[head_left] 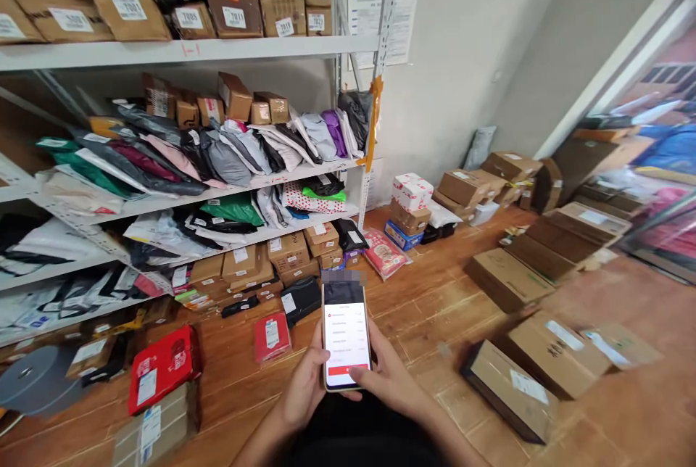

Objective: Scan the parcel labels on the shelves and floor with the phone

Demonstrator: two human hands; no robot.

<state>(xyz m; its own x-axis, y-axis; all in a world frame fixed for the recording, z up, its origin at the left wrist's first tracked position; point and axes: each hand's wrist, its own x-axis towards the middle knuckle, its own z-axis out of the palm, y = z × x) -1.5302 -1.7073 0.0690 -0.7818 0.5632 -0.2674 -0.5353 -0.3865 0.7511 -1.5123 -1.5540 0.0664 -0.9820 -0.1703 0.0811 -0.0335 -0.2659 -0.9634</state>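
Observation:
A smartphone (346, 336) is held upright in front of my body, its lit screen showing a white list with a red button near the bottom. My left hand (305, 378) grips the phone's left edge, thumb along the side. On the right edge, my right hand (387, 371) holds it too, with the thumb over the screen by the red button. The fingers behind the phone are mostly hidden. Beyond it on the floor lie a black package (302, 302) and a red package (273, 337) with a white label.
A metal shelf (261, 51) at the left carries numbered cardboard boxes and bagged parcels. Several cartons, such as a taped box (511, 387), lie on the wooden floor at the right. A red parcel (163, 367) and a grey round object (40, 380) are at the lower left.

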